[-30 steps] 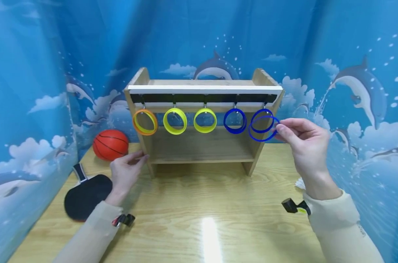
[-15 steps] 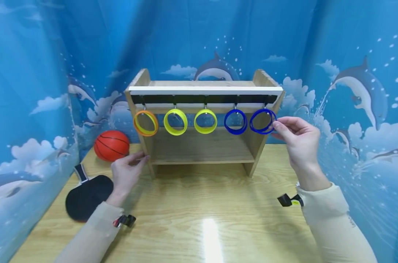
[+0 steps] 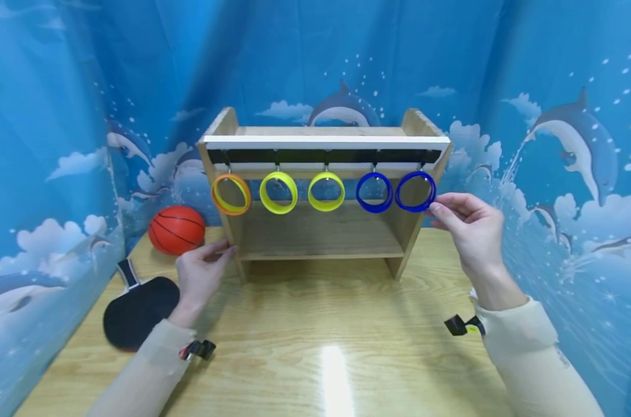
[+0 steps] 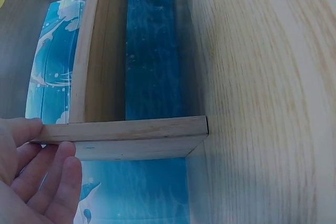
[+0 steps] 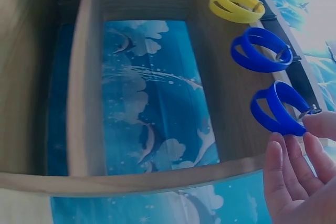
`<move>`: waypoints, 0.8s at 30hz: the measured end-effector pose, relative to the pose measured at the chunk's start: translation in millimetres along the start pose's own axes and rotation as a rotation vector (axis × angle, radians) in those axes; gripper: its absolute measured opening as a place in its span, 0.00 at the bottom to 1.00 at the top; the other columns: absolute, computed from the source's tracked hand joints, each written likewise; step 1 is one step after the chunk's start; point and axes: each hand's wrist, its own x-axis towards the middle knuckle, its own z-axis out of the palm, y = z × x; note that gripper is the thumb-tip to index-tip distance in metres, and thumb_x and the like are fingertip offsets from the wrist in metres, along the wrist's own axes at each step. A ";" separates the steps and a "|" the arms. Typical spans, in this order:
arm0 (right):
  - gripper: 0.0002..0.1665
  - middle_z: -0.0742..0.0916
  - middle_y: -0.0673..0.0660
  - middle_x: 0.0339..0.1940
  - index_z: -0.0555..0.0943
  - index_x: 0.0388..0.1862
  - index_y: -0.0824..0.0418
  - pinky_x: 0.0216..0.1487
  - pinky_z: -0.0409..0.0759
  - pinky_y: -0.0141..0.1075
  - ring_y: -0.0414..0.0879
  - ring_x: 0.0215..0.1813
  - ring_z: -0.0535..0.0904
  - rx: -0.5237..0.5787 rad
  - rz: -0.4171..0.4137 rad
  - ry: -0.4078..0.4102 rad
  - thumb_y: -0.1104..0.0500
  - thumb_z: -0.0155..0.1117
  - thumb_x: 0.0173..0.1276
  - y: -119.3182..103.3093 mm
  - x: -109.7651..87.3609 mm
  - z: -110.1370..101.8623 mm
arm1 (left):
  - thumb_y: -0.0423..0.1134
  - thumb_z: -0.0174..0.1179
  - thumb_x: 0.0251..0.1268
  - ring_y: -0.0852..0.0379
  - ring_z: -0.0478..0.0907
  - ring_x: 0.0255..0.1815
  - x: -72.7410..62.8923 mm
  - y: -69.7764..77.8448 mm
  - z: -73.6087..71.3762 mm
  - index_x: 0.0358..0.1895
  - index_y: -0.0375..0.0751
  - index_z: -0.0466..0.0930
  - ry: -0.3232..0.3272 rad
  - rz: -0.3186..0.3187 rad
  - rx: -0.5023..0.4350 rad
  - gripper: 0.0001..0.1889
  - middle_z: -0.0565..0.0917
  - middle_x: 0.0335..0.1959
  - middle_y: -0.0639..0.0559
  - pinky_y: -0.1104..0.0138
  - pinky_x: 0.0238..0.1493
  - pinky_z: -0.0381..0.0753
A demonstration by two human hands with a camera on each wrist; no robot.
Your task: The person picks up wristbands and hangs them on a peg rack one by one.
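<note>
My right hand (image 3: 470, 234) has thumb and fingertips at the lower edge of a blue wristband (image 5: 278, 109), pinching it. That band hangs with another blue one from the rightmost hook, in front of the wooden shelf's right side. My left hand (image 3: 199, 278) holds the front edge of the shelf's left side panel (image 4: 131, 129), with the thumb on one face and fingers on the other. Along the black hook strip (image 3: 299, 156) hang more bands: blue (image 3: 374, 208), two yellow groups (image 3: 325, 206) and an orange one (image 3: 230, 211) with yellow inside it.
The wooden shelf (image 3: 320, 255) stands on a wood-grain table (image 3: 273, 347). To its left lie an orange-red mini basketball (image 3: 177, 230) and a black table tennis paddle (image 3: 141, 313). Behind and on both sides hangs a blue dolphin curtain (image 3: 305, 52). Something white shows behind the right wrist.
My right hand has moved left with the loose blue wristband, which now lines up with the one on the rightmost hook. The left hand stays on the shelf panel.
</note>
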 end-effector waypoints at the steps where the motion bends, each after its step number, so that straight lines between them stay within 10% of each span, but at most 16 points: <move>1: 0.03 0.98 0.50 0.37 0.92 0.46 0.67 0.40 0.93 0.31 0.39 0.37 0.95 -0.006 0.004 -0.006 0.70 0.76 0.76 1.4 -2.2 -1.8 | 0.31 0.78 0.70 0.91 0.81 0.33 -0.1 0.3 -0.1 0.52 0.36 0.96 -0.001 0.000 0.002 0.11 0.96 0.47 0.34 0.88 0.35 0.80; 8: 0.04 0.98 0.45 0.40 0.91 0.47 0.67 0.42 0.93 0.29 0.37 0.39 0.96 -0.102 0.020 -0.039 0.71 0.73 0.78 14.8 -18.0 -14.3 | 0.35 0.77 0.72 0.88 0.82 0.32 -1.1 5.9 -7.0 0.52 0.38 0.97 -0.032 0.020 0.054 0.10 0.97 0.43 0.37 0.87 0.32 0.77; 14: 0.16 0.94 0.36 0.52 0.88 0.62 0.67 0.49 0.89 0.21 0.28 0.50 0.91 -0.578 -0.067 -0.121 0.63 0.74 0.80 27.5 -34.7 -23.7 | 0.41 0.73 0.77 0.50 0.96 0.37 -3.7 20.5 -17.2 0.57 0.38 0.95 -0.158 0.067 0.232 0.14 0.98 0.44 0.39 0.71 0.36 0.91; 21: 0.51 0.79 0.74 0.81 0.71 0.85 0.67 0.70 0.80 0.74 0.75 0.77 0.77 -1.031 -0.144 -0.332 0.46 0.82 0.71 43.9 -44.0 -27.0 | 0.61 0.66 0.80 0.24 0.82 0.72 -20.1 33.5 -12.9 0.81 0.30 0.72 -0.311 0.120 0.542 0.42 0.84 0.73 0.26 0.32 0.68 0.84; 24: 0.67 0.72 0.78 0.86 0.63 0.89 0.69 0.77 0.71 0.79 0.80 0.82 0.70 -1.145 -0.128 -0.404 0.36 0.83 0.64 54.7 -48.0 -27.2 | 0.68 0.64 0.78 0.20 0.64 0.85 -26.8 32.1 -11.0 0.89 0.30 0.59 -0.347 0.101 0.615 0.53 0.70 0.85 0.24 0.27 0.83 0.66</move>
